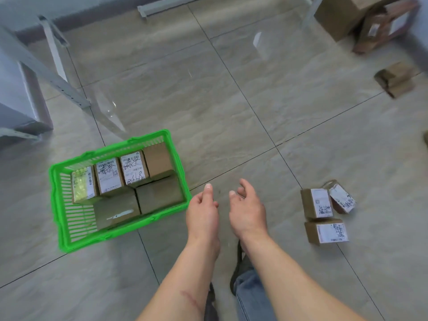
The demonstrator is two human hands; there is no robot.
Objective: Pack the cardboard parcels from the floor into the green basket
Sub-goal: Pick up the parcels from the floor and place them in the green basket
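Note:
The green basket [60, 205] stands on the tiled floor at the left and holds several small cardboard parcels, some with white labels facing up. My left hand [203, 212] hovers just right of the basket, empty, fingers loosely apart. Beside it, my right hand [247, 210] is also empty and open. Three labelled parcels lie together on the floor to the right: one upright [316, 203], one tilted against it [341, 196], one in front [326, 231]. Another small parcel [396, 79] lies farther off at the upper right.
Grey metal shelf legs [58, 75] rise behind the basket at the left. Larger cardboard boxes [370, 22] sit at the top right corner. My jeans leg and dark shoe [247, 286] are below my arms.

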